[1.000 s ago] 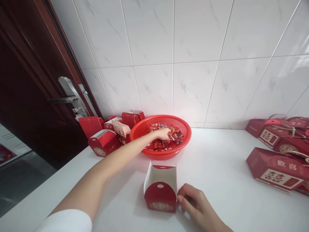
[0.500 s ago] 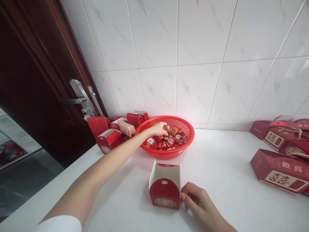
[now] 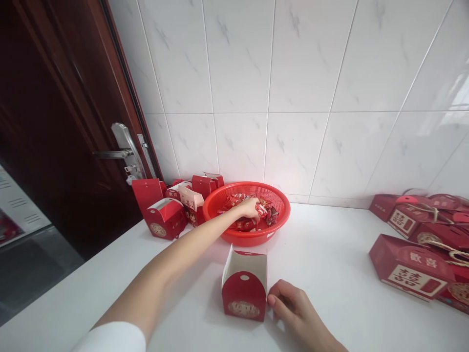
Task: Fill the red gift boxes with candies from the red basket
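My left hand [image 3: 251,208] reaches into a red plastic basket [image 3: 282,215] of wrapped candies [image 3: 245,225]. Its fingers are closed around some candy [image 3: 261,210] in a red wrapper, partly hidden by the hand. An open red paper gift box [image 3: 243,293] stands upright in front of the basket, with its pale inside showing and its lid flaps raised. At the box's lower right edge is my right hand [image 3: 293,309], fingers curled and thumb tip against the side; the exact grip is partly hidden.
Several open red boxes [image 3: 166,217] stand left of the basket, near a dark door with a metal handle [image 3: 113,154]. Closed red boxes [image 3: 412,266] with twine handles are grouped at the right on the white table [image 3: 330,254]. A tiled wall [image 3: 300,151] rises behind.
My left hand has moved lower and slightly right among the candies, its fingers now around a wrapped piece. My right hand stays by the box. The view has shifted a little.
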A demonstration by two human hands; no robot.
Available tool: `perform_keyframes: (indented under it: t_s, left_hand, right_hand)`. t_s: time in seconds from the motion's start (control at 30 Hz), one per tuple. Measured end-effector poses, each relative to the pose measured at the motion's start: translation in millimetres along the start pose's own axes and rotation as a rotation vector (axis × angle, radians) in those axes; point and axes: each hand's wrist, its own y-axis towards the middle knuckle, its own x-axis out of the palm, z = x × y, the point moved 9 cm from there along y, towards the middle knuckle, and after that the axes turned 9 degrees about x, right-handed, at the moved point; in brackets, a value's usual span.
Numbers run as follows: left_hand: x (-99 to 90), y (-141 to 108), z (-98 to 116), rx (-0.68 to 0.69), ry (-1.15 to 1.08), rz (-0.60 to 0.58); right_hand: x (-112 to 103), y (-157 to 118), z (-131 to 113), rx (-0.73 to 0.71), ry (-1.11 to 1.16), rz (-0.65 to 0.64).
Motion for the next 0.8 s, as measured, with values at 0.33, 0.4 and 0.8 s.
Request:
perform_keyframes:
  t_s: [0.33,0.4,0.8]
  left_hand:
    - [-30.3,-82.9,61.2,0.33,-0.654,0.11]
    - [-21.9,-99.2,76.1,0.36,-0.75,0.044]
    - [-0.1,-143.8,119.6,0.461,-0.789,0.018]
  right_hand:
    - [-26.1,-5.2,-22.8,-0.079,0.073,0.118]
    - [-48.2,-14.4,-45.6,-0.163,0.075,0.245]
    - [-65.4,-32.0,-126.1,-0.403,0.257,0.418]
